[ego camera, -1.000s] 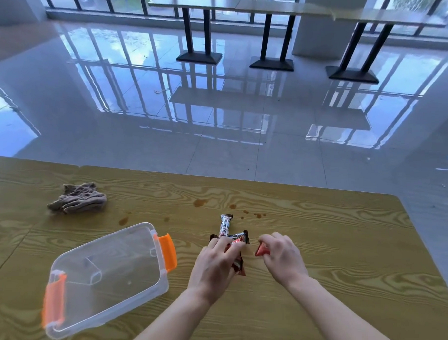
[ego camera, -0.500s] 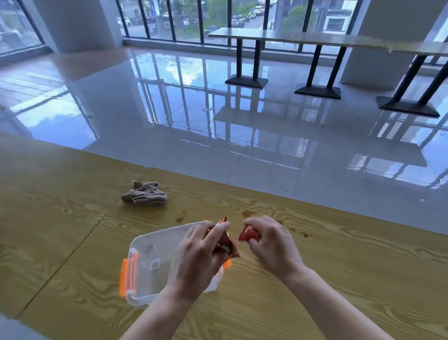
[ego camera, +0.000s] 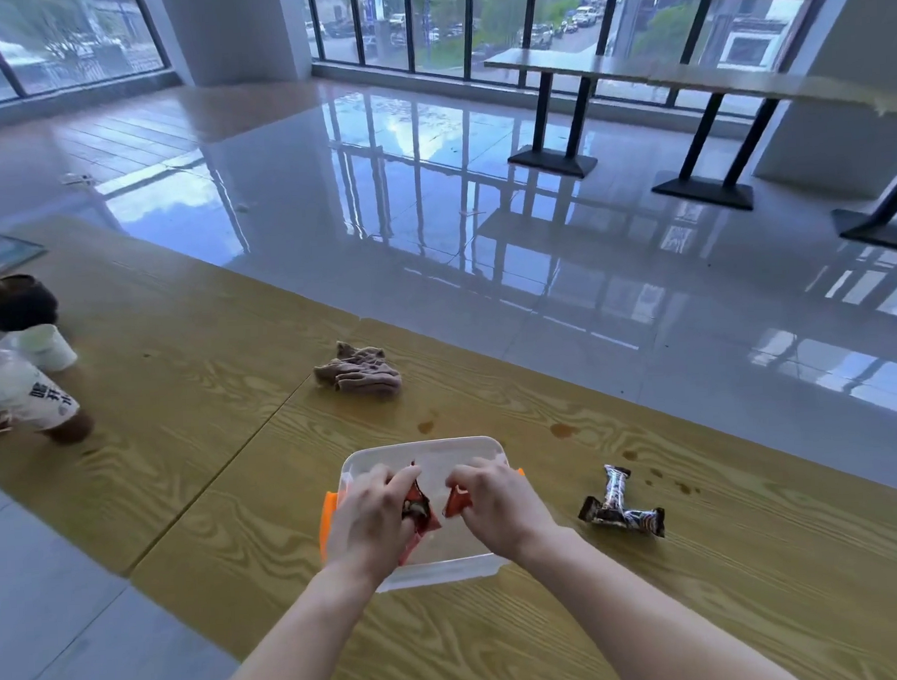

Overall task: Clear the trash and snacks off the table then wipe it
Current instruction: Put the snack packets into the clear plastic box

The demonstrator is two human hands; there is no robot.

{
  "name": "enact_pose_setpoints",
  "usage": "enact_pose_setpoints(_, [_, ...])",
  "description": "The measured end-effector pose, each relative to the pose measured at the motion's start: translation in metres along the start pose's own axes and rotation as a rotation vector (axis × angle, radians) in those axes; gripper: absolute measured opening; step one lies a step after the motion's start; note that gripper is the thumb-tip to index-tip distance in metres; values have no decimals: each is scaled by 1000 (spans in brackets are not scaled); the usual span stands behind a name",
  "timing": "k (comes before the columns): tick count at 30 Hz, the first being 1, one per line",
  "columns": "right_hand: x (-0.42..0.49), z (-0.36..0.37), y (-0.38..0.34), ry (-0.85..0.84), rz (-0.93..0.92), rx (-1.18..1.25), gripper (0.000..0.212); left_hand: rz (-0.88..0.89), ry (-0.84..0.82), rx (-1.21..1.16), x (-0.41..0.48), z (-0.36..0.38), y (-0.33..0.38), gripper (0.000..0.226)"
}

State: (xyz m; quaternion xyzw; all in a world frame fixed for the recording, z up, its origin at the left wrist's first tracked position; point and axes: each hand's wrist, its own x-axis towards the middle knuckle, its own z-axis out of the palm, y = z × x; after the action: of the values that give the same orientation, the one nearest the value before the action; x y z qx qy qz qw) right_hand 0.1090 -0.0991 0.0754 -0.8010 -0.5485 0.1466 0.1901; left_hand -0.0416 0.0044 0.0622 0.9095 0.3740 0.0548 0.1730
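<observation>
Both hands hover over a clear plastic box (ego camera: 431, 451) with orange clips on the wooden table (ego camera: 653, 613). My left hand (ego camera: 374, 515) grips a red and dark snack wrapper (ego camera: 419, 508). My right hand (ego camera: 497, 499) pinches a small red wrapper (ego camera: 456, 500). Two dark snack bars (ego camera: 620, 504) lie crossed on the table just right of the box. A crumpled brown cloth (ego camera: 358, 373) lies beyond the box. Small brown stains (ego camera: 563, 430) dot the wood near the box's far side.
At the far left of the table stand a white cup (ego camera: 46, 347), a plastic bottle in a bag (ego camera: 25, 397) and a dark bowl (ego camera: 16, 307). A tablet (ego camera: 0, 251) lies at the corner. The table's near left edge drops to grey floor.
Both hands lifted the red wrappers off the table and carried them left over the clear box. The view swung left, so the two dark snack bars now lie to the right.
</observation>
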Motion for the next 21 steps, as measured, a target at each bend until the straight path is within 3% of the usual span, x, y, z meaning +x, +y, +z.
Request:
enact_pose_setpoints(13, [5,16,4,-65,15,-38,29,60,-49,113,5,18,-2,56])
enact_pose_setpoints(21, [-5,-5,17,139,19,31,37,122,14,85,11,11,18,56])
